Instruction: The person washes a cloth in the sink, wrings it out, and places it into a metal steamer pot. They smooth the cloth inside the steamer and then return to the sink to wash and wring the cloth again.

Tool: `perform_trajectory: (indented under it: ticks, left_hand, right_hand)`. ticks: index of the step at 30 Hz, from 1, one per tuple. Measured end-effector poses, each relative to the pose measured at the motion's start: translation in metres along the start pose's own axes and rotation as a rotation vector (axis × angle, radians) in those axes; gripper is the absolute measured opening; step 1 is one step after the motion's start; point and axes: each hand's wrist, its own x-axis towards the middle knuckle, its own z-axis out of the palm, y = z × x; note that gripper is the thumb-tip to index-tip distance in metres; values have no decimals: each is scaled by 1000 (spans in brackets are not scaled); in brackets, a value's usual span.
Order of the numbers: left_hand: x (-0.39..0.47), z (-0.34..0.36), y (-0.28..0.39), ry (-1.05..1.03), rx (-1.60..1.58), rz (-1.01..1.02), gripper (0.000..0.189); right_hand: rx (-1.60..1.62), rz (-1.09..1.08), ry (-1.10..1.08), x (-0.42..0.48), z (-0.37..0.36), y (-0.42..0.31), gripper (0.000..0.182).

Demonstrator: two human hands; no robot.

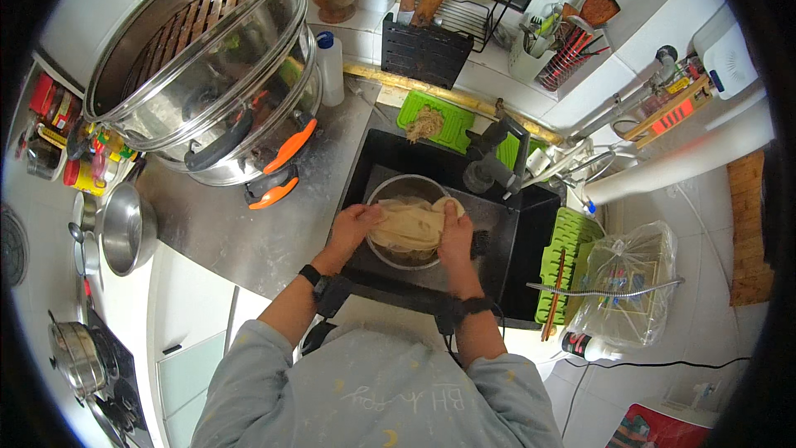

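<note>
A pale beige cloth (pixel 407 224) is stretched between my two hands over a round metal bowl (pixel 380 183) that stands in the black sink (pixel 373 155). My left hand (pixel 360 224) pinches the cloth's left end near the bowl's rim. At the bowl's right side my right hand (pixel 456 233) grips the other end, where the cloth is bunched. What lies under the cloth in the bowl is mostly hidden. Just behind the bowl rises the dark faucet (pixel 491 168).
A large steel steamer (pixel 211 81) stands on the counter at left. Behind the sink are a green mat (pixel 457 130) with a fibrous scrubber (pixel 425 124) and a black knife rack (pixel 425 50). Chopsticks (pixel 555 298) lie on a green rack (pixel 563 236) at right, beside a plastic-wrapped box (pixel 628 292).
</note>
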Motion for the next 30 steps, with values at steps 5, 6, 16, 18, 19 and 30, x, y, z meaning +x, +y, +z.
perform_trajectory:
  ticks: [5,6,16,18,19,30]
  left_hand:
    - [-8,10,-22,-200,187,214,35]
    - [-4,4,-24,-195,296,192,34]
    - [24,15,-46,279,164,454,20]
    - [25,14,-33,248,212,507,19]
    - [26,14,-26,234,236,534,19]
    - [31,11,7,238,1,279,18]
  right_hand:
    - [-114,-50,-1,-9,13,-24,34]
    - [-33,-20,45,-5,9,-26,35]
    - [-72,30,204,16,-25,17,38]
    - [-135,51,202,14,-30,18,36]
    - [-166,61,200,13,-31,17,35]
    - [-112,-38,304,8,-46,-5,34]
